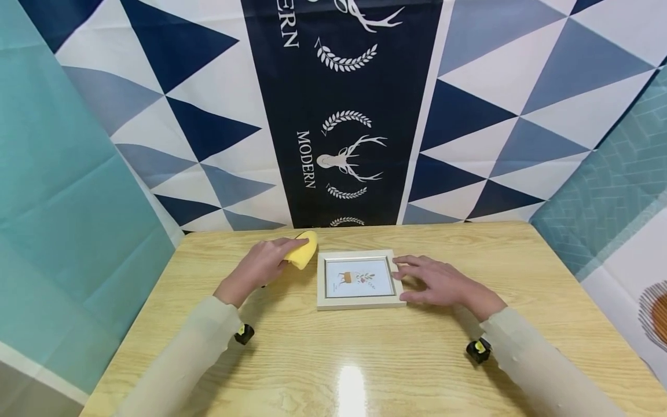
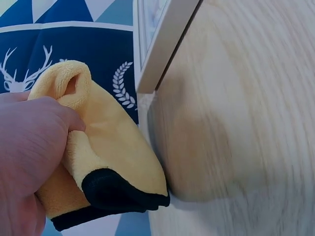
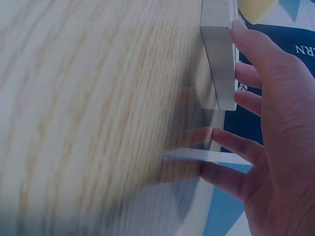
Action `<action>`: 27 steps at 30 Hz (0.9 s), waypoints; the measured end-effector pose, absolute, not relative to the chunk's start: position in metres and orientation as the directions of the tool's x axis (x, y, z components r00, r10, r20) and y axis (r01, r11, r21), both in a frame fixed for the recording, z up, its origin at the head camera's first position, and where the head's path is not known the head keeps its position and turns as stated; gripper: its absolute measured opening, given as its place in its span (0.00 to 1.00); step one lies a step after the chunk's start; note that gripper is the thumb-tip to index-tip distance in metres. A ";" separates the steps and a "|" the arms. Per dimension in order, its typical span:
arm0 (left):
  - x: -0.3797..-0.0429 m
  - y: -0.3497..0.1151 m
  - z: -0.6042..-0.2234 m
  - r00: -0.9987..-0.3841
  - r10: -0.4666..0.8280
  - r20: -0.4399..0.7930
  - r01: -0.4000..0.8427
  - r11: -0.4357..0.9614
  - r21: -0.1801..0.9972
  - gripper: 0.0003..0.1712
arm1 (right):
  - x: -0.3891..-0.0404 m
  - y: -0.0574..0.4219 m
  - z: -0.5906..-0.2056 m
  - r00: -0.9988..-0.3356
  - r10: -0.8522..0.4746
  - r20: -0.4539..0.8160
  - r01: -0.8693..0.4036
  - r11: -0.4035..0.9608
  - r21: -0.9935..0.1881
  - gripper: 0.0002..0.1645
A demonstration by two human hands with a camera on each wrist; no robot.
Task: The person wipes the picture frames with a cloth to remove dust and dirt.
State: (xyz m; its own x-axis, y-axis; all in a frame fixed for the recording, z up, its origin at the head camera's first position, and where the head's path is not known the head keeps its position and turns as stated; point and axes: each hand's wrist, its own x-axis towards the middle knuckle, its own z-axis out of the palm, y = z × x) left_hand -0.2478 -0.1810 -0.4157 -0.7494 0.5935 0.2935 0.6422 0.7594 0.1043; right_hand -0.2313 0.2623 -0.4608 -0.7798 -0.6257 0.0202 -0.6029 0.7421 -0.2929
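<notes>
A picture frame (image 1: pixel 361 303) with a pale border lies flat on the wooden table, a small print (image 1: pixel 359 278) of an animal and flowers inside it. Left of it, my left hand (image 1: pixel 263 263) pinches a folded yellow cloth (image 1: pixel 303 252). Dark edging runs along this cloth (image 2: pixel 118 130) in the left wrist view, where it hangs from the fingers beside the frame's corner. My right hand (image 1: pixel 438 282) is at the frame's right side, fingers spread and slightly bent. In the right wrist view, thumb and fingertips of the right hand (image 3: pixel 280 108) are at the frame's edge (image 3: pixel 222 64), apparently touching it; two other fingertips reach the table.
The light wooden table (image 1: pixel 292 359) ends at the back against a patterned cloth wall (image 1: pixel 344 116) with triangles and deer heads. Teal cloth (image 1: pixel 62 202) hangs on the left. Small black devices (image 1: pixel 478 351) sit at both wrists.
</notes>
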 end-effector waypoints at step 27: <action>-0.245 -0.146 -0.447 -0.792 0.584 0.178 0.608 0.781 0.142 0.28 | -0.231 0.265 -0.461 -0.750 -0.659 0.045 -0.640 0.708 -0.300 0.42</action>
State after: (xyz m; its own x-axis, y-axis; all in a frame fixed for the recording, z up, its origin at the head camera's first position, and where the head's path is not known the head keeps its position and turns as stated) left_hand -0.2448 -0.1458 -0.4473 -0.7917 0.5843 0.1783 0.6083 0.7810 0.1416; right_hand -0.2315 0.2651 -0.4612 -0.7504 -0.6594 0.0448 -0.6398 0.7078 -0.2995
